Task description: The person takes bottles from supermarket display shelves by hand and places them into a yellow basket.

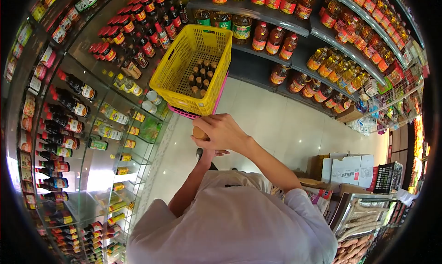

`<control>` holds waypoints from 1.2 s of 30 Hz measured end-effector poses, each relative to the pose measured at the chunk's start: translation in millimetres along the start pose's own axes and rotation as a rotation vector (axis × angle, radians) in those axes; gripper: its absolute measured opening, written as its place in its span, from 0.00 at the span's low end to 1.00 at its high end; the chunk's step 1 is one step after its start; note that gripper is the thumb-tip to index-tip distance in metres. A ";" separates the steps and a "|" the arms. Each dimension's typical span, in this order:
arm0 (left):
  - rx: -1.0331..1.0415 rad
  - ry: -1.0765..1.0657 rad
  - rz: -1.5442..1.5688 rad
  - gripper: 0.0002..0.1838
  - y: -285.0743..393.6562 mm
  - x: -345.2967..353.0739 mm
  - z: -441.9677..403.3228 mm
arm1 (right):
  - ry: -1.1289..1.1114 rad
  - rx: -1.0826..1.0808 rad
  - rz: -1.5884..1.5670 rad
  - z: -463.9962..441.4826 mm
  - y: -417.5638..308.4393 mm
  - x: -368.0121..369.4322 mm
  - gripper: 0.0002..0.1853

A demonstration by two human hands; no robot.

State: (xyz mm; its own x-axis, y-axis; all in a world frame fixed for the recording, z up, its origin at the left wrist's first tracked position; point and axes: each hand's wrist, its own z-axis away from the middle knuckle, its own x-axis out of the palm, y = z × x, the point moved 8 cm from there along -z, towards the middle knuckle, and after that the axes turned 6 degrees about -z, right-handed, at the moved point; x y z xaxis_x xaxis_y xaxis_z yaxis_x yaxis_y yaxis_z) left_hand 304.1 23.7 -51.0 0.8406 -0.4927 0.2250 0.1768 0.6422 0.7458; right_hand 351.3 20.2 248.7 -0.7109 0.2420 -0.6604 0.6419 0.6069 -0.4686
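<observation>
Close to my body, in the head view, a bottle with a tan cap [200,133] is held upright, and most of it is hidden below my hands. My right hand [223,131] is closed around its upper part, next to the cap. Underneath is my left hand [221,152], mostly covered by the right; its few visible fingers curl where the bottle's lower part appears to be. Just beyond my hands is a yellow plastic basket [171,92], tilted in view, with several tan-capped dark bottles [201,77] standing inside. A pink basket [222,96] shows beneath it.
Glass shelves [78,158] crowded with sauce bottles run along my left. Dark shelves [276,57] of oil bottles curve across the front and right. Cardboard boxes [350,169], a black crate [389,177] and a produce rack [361,218] stand to my right on the tiled floor [281,126].
</observation>
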 end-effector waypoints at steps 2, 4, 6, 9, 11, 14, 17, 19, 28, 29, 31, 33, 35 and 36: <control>0.074 0.022 -0.066 0.33 -3.9 5.4 11.7 | 0.078 0.000 -0.033 2.5 -0.6 -20.7 0.14; 0.145 0.042 -0.138 0.32 10.0 15.2 11.0 | 0.148 -0.020 0.078 2.7 1.4 -38.2 0.16; 0.223 0.055 -0.207 0.31 30.9 10.8 11.4 | 0.124 -0.052 0.089 -3.1 5.0 -44.1 0.16; 0.363 0.063 -0.303 0.30 64.6 4.5 7.1 | 0.104 -0.133 0.109 -18.8 12.8 -51.1 0.17; 0.461 0.067 -0.357 0.29 94.5 3.5 -1.2 | 0.158 -0.221 0.084 -28.8 21.6 -52.4 0.19; 0.571 0.085 -0.358 0.29 124.4 -9.7 -10.0 | 0.064 -0.290 0.049 -56.1 35.8 -55.0 0.20; 0.651 0.196 -0.276 0.24 151.1 -46.5 -16.7 | 0.006 -0.320 0.027 -85.4 56.3 -48.1 0.18; 0.592 0.204 -0.047 0.21 178.6 -64.4 -10.9 | 0.018 -0.297 0.007 -106.2 70.2 -42.6 0.16; 0.447 0.434 0.088 0.22 209.8 -131.6 -70.5 | -0.042 -0.112 -0.023 -185.7 157.7 -21.8 0.12; 0.439 0.402 0.116 0.22 209.9 -132.6 -81.3 | -0.046 -0.124 -0.028 -196.9 165.2 -22.4 0.12; 0.422 0.349 0.195 0.18 208.9 -129.7 -110.1 | -0.059 -0.134 -0.017 -210.7 185.3 -17.3 0.12; 0.520 0.536 -0.006 0.15 226.8 -125.5 -136.3 | -0.068 -0.103 0.001 -225.3 207.7 -14.4 0.12; 0.592 0.727 -0.226 0.12 264.5 -112.7 -142.0 | -0.077 -0.114 0.014 -235.5 232.9 -12.4 0.12; 0.715 0.739 -0.255 0.11 299.0 -100.3 -131.6 | -0.066 -0.112 0.035 -238.1 248.0 -12.7 0.11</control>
State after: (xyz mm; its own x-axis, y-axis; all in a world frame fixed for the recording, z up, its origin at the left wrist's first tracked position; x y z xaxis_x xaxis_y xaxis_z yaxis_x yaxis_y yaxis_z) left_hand 340.0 342.4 66.9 0.9662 0.0700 -0.2481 0.2514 -0.0428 0.9669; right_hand 451.0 347.9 280.6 -0.6656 0.2167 -0.7141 0.6273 0.6809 -0.3780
